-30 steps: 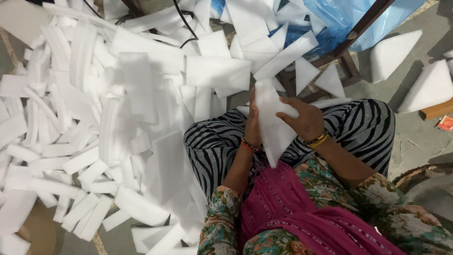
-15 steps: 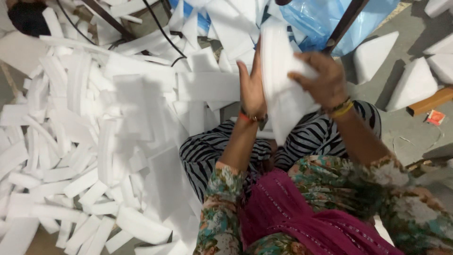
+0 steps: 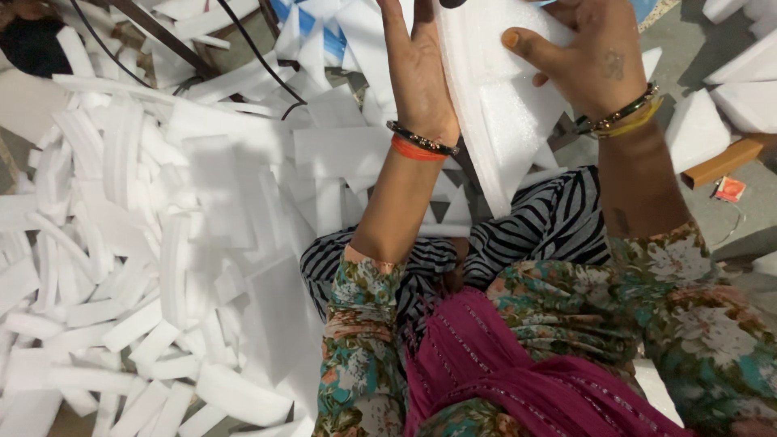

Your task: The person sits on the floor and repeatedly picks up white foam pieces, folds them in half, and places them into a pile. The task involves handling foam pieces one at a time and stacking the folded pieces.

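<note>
I sit cross-legged in striped trousers and hold up a white foam sheet (image 3: 498, 105) in front of me. My left hand (image 3: 417, 73) presses flat against its left edge, fingers straight and reaching past the top of the view. My right hand (image 3: 583, 57) grips the sheet from the right, thumb lying across its front. The sheet tapers to a point above my lap. Bangles ring both wrists.
A deep heap of white foam strips (image 3: 137, 243) covers the floor to my left. More foam blocks (image 3: 732, 97) lie at the right beside a wooden bar (image 3: 724, 162). Black cables (image 3: 251, 57) and blue plastic sheeting (image 3: 328, 44) run across the top.
Both hands have lifted the foam sheet up and away from my lap toward the top of the view. The camera has tilted closer to them.
</note>
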